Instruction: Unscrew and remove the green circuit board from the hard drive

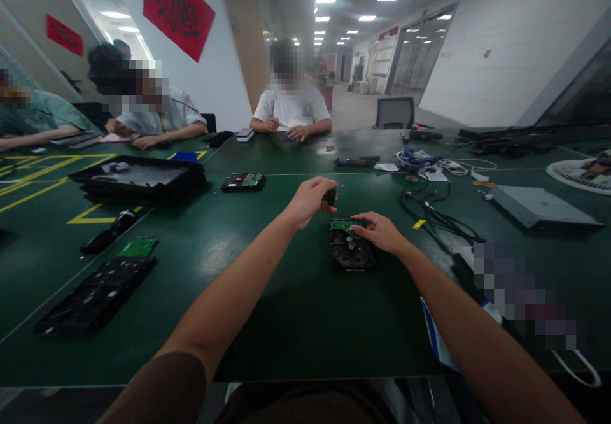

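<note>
A hard drive (352,257) lies on the green table in front of me, its green circuit board (340,225) uppermost at the far end. My left hand (311,200) is closed round the dark handle of a screwdriver (330,197), which points down at the board's far left corner. Whether its tip touches a screw is too small to tell. My right hand (379,232) grips the drive's right far side, thumb and forefinger on the board. Its other fingers are partly hidden.
Another hard drive (243,181) lies further back. At left are black trays (143,179), a row of drives (98,293) and a black tool (109,232). Cables (424,211), a metal case (544,206) and a screwdriver (356,162) lie right and back. Several people sit around the table.
</note>
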`<state>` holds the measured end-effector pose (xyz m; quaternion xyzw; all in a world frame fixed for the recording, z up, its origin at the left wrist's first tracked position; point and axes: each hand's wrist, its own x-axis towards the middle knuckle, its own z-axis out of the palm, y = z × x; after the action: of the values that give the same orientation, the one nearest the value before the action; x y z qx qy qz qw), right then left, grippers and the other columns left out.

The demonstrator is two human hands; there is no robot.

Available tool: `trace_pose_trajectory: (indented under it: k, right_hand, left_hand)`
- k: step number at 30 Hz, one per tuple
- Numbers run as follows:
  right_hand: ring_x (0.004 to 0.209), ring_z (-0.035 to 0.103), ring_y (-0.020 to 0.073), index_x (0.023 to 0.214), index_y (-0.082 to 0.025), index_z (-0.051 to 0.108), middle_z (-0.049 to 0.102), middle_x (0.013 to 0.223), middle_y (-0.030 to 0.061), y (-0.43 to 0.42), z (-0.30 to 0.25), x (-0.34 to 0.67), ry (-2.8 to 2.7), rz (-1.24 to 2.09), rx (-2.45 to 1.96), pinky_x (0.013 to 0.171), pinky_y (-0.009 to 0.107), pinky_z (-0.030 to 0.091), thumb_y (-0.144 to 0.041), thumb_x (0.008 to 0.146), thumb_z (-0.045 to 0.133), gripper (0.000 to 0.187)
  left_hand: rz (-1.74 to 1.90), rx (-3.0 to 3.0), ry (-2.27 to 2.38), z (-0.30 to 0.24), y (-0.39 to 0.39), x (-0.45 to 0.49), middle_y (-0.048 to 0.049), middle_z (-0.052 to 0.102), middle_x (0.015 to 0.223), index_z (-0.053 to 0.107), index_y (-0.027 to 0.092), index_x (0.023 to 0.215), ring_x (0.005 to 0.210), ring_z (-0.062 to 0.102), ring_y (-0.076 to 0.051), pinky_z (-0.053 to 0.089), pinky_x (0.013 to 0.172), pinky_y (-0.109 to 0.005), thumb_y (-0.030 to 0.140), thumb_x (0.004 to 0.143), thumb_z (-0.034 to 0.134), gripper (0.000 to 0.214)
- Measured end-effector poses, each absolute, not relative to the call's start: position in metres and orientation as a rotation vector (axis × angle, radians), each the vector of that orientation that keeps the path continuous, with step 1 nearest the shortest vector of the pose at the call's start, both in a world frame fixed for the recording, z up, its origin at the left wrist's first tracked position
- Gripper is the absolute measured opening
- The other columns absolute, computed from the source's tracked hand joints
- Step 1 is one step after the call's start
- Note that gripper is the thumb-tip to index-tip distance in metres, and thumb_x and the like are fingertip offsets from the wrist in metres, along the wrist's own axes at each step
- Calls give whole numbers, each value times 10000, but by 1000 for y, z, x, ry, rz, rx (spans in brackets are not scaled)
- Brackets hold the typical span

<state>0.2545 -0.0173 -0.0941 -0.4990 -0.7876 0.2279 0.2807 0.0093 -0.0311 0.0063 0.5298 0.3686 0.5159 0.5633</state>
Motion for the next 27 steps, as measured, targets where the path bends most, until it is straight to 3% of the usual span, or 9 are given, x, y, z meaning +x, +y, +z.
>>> trace_pose_trajectory:
  k: [5,11,19,27]
  right_hand:
    - [668,573,144,1218,-220,738,709,1116,87,-15,-96,255,-2098,625,-1328,651,309,488,-539,878,677,470]
    - [655,567,146,1234,-214,732,724,1018,76,-17,-94,255,-2105,620,-1342,625,296,474,-545,878,672,490]
    - [663,577,142,1224,-221,736,716,1111,87,-17,-95,254,-2109,615,-1340,633,298,486,-541,880,679,473]
    - [665,572,135,1220,-226,736,712,1146,88,-17,-94,254,-2110,615,-1338,633,295,482,-532,881,685,460]
  left_hand:
    - [1213,1089,753,6,-31,11,-82,668,829,609,149,876,787,660,-176,614,767,-390,260,890,606,112]
    - [1263,1291,908,4,-28,6,-92,647,862,717,136,805,795,616,-173,531,577,-237,325,850,603,225]
    - [1235,1138,809,1,-29,13,-89,678,814,629,153,907,768,664,-200,601,674,-362,309,871,620,160]
    - [1229,1307,883,6,-32,8,-100,652,853,703,135,836,802,629,-180,563,608,-267,324,880,607,216]
